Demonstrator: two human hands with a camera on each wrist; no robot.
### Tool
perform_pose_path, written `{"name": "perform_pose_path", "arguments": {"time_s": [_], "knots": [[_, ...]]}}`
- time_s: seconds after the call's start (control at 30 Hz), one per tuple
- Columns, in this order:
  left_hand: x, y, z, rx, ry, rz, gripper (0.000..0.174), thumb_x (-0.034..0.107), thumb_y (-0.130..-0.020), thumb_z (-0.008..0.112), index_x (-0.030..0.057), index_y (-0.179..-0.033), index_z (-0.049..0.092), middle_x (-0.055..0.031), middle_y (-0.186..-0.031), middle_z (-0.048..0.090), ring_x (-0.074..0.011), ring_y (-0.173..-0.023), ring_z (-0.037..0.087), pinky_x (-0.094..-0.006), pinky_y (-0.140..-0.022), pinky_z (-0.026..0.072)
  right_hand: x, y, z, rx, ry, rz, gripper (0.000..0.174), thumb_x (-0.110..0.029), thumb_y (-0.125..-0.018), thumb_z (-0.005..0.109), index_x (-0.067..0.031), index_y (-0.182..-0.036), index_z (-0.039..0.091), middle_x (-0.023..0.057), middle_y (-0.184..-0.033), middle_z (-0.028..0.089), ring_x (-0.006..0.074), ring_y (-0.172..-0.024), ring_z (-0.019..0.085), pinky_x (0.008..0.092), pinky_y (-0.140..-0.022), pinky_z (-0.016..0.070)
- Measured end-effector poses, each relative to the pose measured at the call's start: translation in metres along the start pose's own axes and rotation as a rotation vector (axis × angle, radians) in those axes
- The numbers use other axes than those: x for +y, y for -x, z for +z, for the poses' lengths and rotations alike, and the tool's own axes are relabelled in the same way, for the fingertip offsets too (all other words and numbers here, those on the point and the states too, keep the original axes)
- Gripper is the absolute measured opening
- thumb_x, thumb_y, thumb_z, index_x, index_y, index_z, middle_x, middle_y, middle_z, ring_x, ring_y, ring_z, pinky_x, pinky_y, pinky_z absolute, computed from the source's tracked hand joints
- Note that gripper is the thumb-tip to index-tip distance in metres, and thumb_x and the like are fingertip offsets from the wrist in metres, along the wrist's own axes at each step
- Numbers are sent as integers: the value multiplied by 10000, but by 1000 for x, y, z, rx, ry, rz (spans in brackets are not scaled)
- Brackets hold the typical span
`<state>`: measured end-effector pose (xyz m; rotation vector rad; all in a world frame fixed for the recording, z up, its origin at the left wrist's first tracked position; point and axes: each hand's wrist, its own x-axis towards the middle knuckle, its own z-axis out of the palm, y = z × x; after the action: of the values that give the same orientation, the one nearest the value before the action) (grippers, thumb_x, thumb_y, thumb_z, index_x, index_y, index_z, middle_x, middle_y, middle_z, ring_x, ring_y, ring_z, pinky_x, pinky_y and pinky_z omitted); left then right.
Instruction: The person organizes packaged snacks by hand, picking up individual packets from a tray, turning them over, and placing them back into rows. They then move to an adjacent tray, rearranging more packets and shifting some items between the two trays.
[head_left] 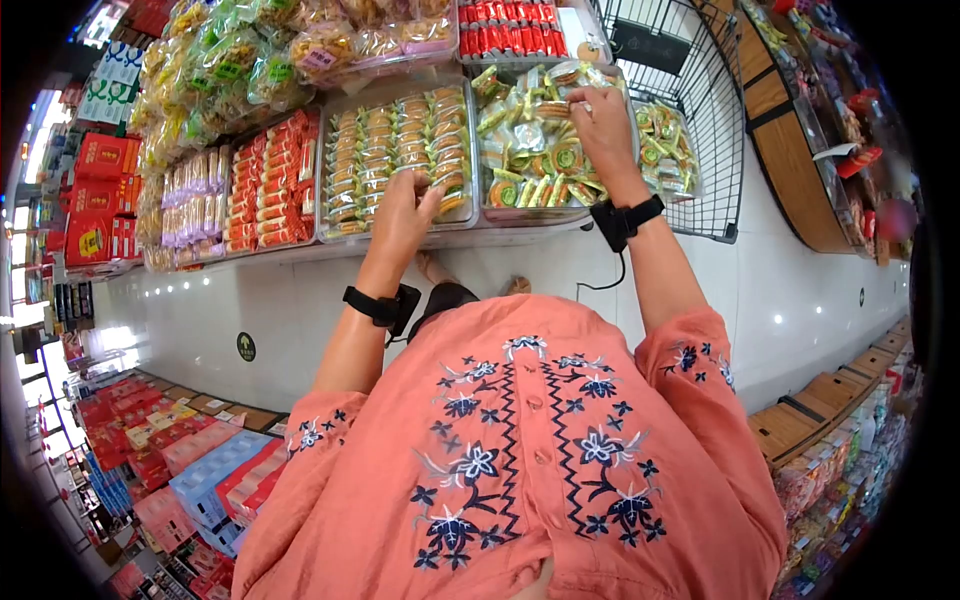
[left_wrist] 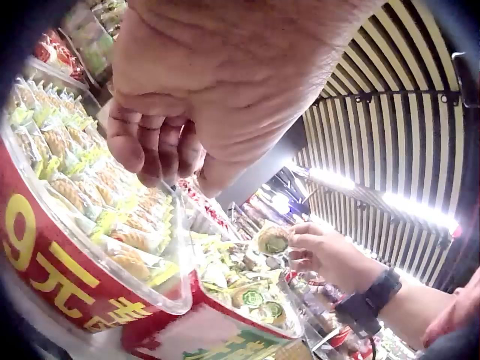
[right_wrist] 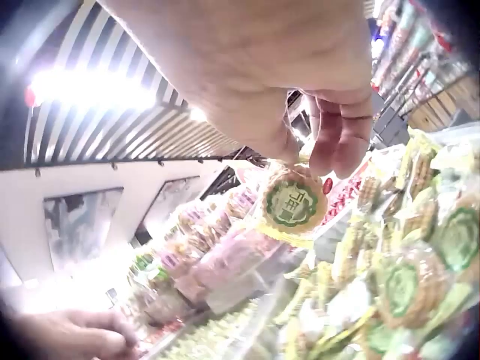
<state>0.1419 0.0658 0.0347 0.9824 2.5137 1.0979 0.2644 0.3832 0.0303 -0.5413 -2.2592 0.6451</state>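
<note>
My right hand (head_left: 606, 135) pinches a wrapped round cookie (right_wrist: 292, 204) between thumb and fingers, above a bin of loose green-and-yellow packets (head_left: 520, 145). The cookie has a green printed label, facing the right wrist camera. My left hand (head_left: 402, 218) hovers near the front right corner of the neighbouring bin, where wrapped cookies (head_left: 375, 150) stand in rows. In the left wrist view its fingers (left_wrist: 150, 146) hang loosely curled, with nothing seen in them.
Bins of red-wrapped (head_left: 270, 185) and purple-wrapped (head_left: 190, 200) snacks stand at the left, with bagged snacks (head_left: 230, 60) behind. A black wire cart (head_left: 712, 150) stands right of the bins, beside a curved wooden display (head_left: 800, 160). Red packets (head_left: 510, 30) lie at the back.
</note>
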Motion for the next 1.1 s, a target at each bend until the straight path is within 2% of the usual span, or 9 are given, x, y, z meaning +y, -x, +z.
{"name": "perform_pose_path", "arguments": {"time_s": [0.03,0.07,0.17,0.2,0.3,0.53,0.93,1.03,1.1], "knots": [[7,-2,-1,-15,44,-25,326,240,-975,698,-36,-1132,623,-147,-1080,673,-241,-939,684,-378,-812,542,-4,-2,-3,25,-74,-20,183,-164,-922,621,-104,-1063,721,139,-973,613,329,-867,661,446,-764,547],[13,-5,-1,-39,120,-55,346,254,-987,690,-34,-1165,620,-138,-1114,672,-225,-962,683,-367,-821,544,-9,-2,-6,-116,-278,147,214,-152,-927,643,-56,-1112,695,129,-939,669,252,-850,684,382,-708,555],[33,-15,0,-108,374,-130,411,294,-1020,658,-30,-1266,599,-117,-1206,664,-188,-1030,681,-333,-848,551,-53,4,-20,-323,-883,672,249,-146,-961,638,-12,-1170,655,115,-930,704,189,-824,702,310,-650,558],[41,-17,-1,-127,475,-146,434,304,-1030,643,-31,-1300,584,-112,-1229,657,-184,-1052,680,-321,-859,553,-57,9,-19,-383,-1006,698,257,-163,-996,632,-7,-1200,611,70,-969,704,136,-779,704,253,-615,558],[61,-21,-1,-177,712,-180,484,317,-1048,614,-37,-1370,540,-109,-1265,642,-185,-1096,678,-298,-875,558,-66,22,-8,-442,-1266,793,221,-162,-1011,624,-27,-1184,599,74,-980,706,147,-796,721,265,-612,572],[63,-26,-2,-257,900,-205,402,279,-1063,590,-14,-1336,559,-86,-1194,670,-163,-1052,689,-299,-855,564,-82,31,2,-537,-1342,836,177,-135,-1024,605,-47,-1174,570,77,-965,697,171,-786,738,300,-623,617],[45,-25,-17,-161,991,-231,270,248,-1046,611,35,-1212,603,-24,-1032,663,-109,-920,658,-268,-806,555,-96,30,20,-724,-1266,833,201,-136,-1027,598,-30,-1197,586,99,-1016,698,172,-798,737,288,-622,624],[37,-25,-28,-139,917,-236,254,220,-1029,618,44,-1211,605,-21,-1038,662,-98,-923,653,-268,-802,550,-97,34,27,-777,-1070,770,242,-166,-1022,599,-17,-1213,595,113,-1045,710,164,-772,731,275,-612,612],[25,-28,-30,-91,657,-158,275,200,-1005,622,1,-1196,624,-50,-1018,668,-133,-915,660,-305,-795,544,-94,36,34,-832,-944,729,268,-178,-1007,586,-11,-1216,603,117,-1055,718,158,-740,725,276,-595,603]]}}
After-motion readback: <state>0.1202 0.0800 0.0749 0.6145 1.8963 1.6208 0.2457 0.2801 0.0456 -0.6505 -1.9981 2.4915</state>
